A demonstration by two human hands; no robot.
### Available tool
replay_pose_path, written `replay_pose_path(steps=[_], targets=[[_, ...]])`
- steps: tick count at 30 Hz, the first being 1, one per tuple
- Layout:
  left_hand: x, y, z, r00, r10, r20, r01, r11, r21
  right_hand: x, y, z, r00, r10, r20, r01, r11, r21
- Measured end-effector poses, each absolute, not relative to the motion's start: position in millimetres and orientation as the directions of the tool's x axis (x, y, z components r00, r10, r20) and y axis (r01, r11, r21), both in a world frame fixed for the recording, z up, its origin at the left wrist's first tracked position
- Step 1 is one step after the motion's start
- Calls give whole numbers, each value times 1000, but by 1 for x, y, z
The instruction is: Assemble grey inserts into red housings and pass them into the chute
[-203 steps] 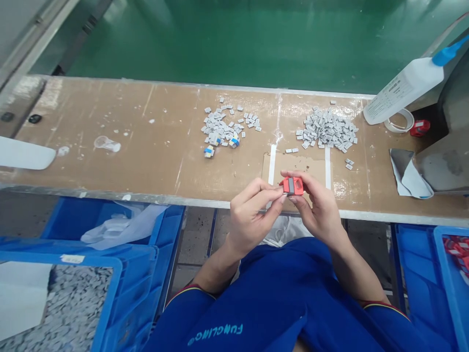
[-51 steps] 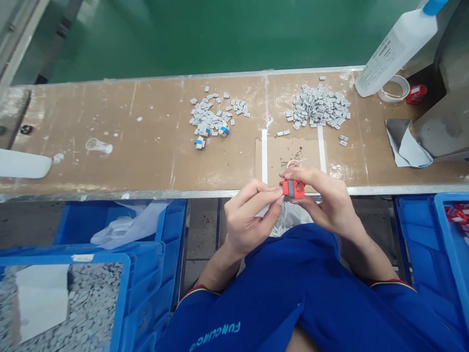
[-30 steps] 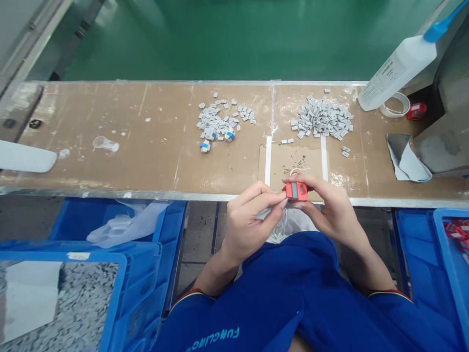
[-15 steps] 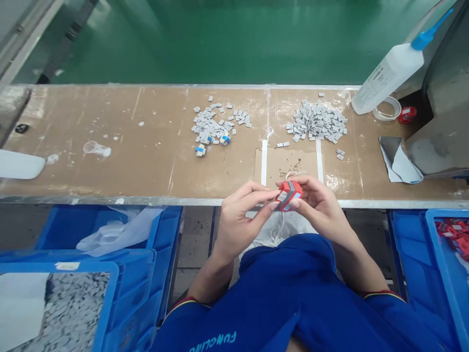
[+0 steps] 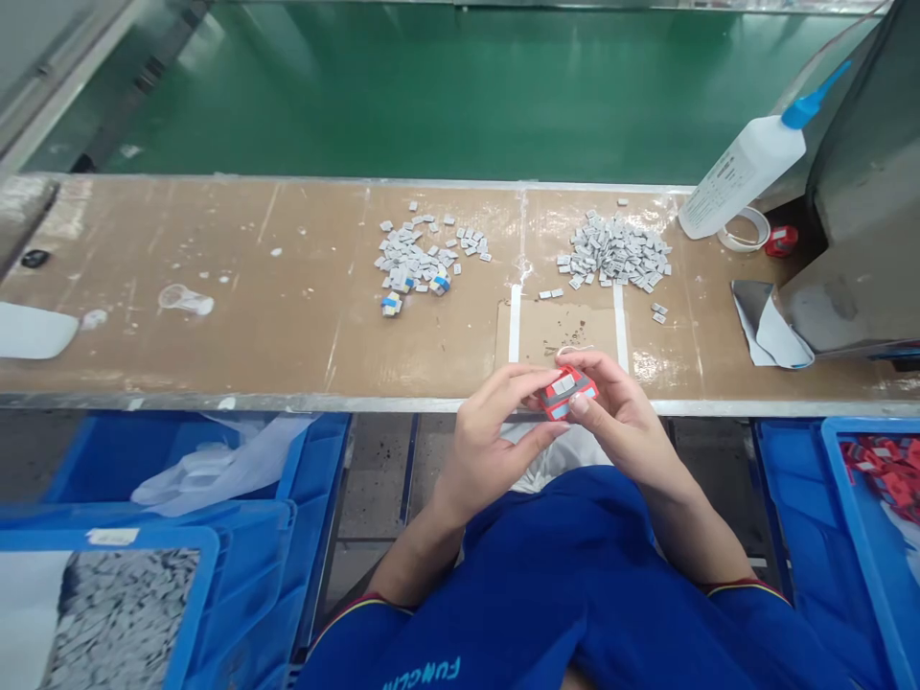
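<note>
Just above the table's front edge, I hold a small red plastic toy piece (image 5: 567, 394) with a grey band, pale blue panels and light grey tiles on its upper face. My left hand (image 5: 495, 431) grips its left side, fingers at the top and thumb below. From the right, my right hand (image 5: 622, 412) pinches it between thumb and fingers. Beyond the hands lie two heaps of small light grey tiles, a left heap (image 5: 413, 257) and a right heap (image 5: 618, 251). Several blue-banded cream bundles (image 5: 392, 305) sit by the left heap.
A white bottle with a blue nozzle (image 5: 744, 177), a tape roll (image 5: 744, 230) and a folded sheet (image 5: 772, 326) stand at the right. Blue bins flank me: grey pieces (image 5: 129, 613) fill the left one, red pieces (image 5: 891, 470) the right. A green surface (image 5: 460, 96) lies behind the table.
The red toy piece has been turned, so its tiled face now shows more upward. My left fingers have shifted around it. The whole view has tipped slightly.
</note>
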State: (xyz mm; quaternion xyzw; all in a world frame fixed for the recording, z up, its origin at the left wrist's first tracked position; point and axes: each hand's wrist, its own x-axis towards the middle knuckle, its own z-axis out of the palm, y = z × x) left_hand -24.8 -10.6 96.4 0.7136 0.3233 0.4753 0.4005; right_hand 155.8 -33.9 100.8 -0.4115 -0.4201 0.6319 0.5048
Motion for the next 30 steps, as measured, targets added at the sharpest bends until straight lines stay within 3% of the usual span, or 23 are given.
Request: replay_pose_path(steps=[13, 23, 26, 30], targets=[[-33, -10, 95, 425, 777, 465, 143, -564, 813, 175, -33, 115, -245, 963, -109, -162, -152, -975], [-26, -6, 99, 493, 718, 491, 51, -587, 808, 202, -31, 127, -376, 926, -11, 62, 13, -998], [-12, 1, 103, 553, 687, 471, 58, -595, 802, 213, -40, 134, -324, 943, 80, 222, 158, -962], [7, 10, 108, 629, 642, 439, 57, -601, 797, 240, -65, 151, -187, 961, 203, 517, 272, -811]])
